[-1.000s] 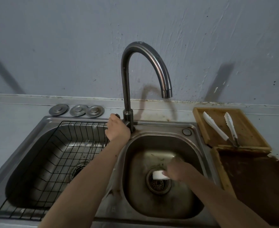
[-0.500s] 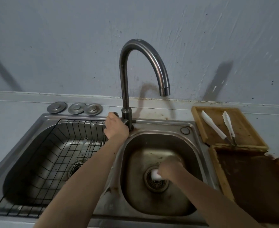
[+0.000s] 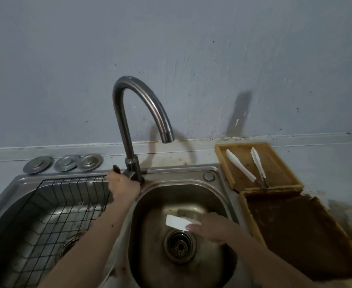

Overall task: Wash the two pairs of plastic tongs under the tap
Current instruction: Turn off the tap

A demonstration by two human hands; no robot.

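Right hand (image 3: 210, 229) higher than before, fingers gripping white sponge (image 3: 180, 222); left hand (image 3: 123, 186) clasping tap handle (image 3: 116, 169).

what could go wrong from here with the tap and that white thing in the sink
The left hand is on the tap handle while the spout points into the right basin; a sudden full flow may splash. The right hand holds the white block just above the drain, so it could slip onto the strainer.

Left hand (image 3: 123, 187) on tap (image 3: 129, 129) — right hand (image 3: 209, 228) holds tongs (image 3: 180, 223).
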